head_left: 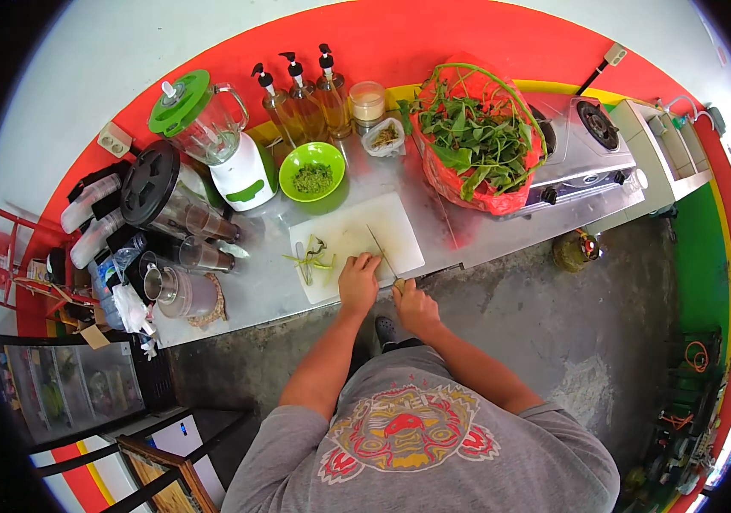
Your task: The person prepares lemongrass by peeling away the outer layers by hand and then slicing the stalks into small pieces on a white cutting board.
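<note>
While right hand (416, 308) holds knife (381, 251), green bowl (312, 171) beyond.

left hand (358, 284) flat on cutting board (399, 224) | right hand (412, 305) grips knife (381, 252) | greens (312, 259) beside

A small food-stall kitchen: steel counter (468, 235) with cutting board (357, 239), two blenders (211, 141), pump syrup bottles (305, 94), a tabletop gas stove (583, 150) and a bag of leafy greens (476, 141).

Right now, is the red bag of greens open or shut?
Open: the red bag gapes at the top, and leafy greens spill out above its rim.
</note>
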Tool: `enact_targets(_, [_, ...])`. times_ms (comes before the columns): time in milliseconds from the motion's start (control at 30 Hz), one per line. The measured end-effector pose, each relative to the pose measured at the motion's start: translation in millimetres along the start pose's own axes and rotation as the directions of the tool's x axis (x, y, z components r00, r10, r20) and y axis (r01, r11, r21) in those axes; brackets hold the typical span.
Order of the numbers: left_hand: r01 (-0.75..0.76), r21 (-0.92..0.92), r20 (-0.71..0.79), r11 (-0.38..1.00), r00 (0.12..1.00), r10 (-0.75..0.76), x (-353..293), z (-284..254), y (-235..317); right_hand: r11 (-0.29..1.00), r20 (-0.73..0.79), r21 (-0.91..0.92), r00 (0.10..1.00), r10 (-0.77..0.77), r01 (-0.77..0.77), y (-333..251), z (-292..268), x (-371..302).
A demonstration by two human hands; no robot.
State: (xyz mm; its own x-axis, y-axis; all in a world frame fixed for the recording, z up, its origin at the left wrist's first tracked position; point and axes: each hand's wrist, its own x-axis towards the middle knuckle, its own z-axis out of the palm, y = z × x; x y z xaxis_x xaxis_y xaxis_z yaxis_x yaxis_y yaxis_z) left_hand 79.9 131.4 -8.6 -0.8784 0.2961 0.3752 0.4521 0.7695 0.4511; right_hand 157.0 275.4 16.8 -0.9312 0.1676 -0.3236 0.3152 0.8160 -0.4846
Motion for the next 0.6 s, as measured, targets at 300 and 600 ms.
enact_targets(300, [0.075,-0.099,0.069,0.992,0.995,-0.068,-8,-5,-5,1.000,0.070,0.024,0.997,0.011,-0.013,4,-8,1])
enact_targets(600, [0.145,-0.175,0.098,0.974,0.987,-0.129,5,-9,-4,0.999,0.011,0.037,1.000,-0.014,0.014,6,1,-1])
